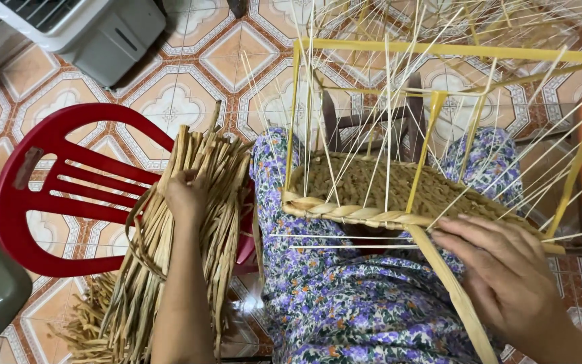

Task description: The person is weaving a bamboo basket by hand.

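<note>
Left hand (pixel 184 195) on straw bundle (pixel 170 249), right hand (pixel 500 269) at basket rim (pixel 345 210)

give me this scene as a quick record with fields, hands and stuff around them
left hand: reaching into a bundle of dried straw strands lying on a red plastic chair
right hand: holding a flat straw strand at the rim of a half-woven basket
basket: on the lap, braided rim, thin upright stakes, yellow frame
clothing: floral fabric
floor: patterned tiles
</note>
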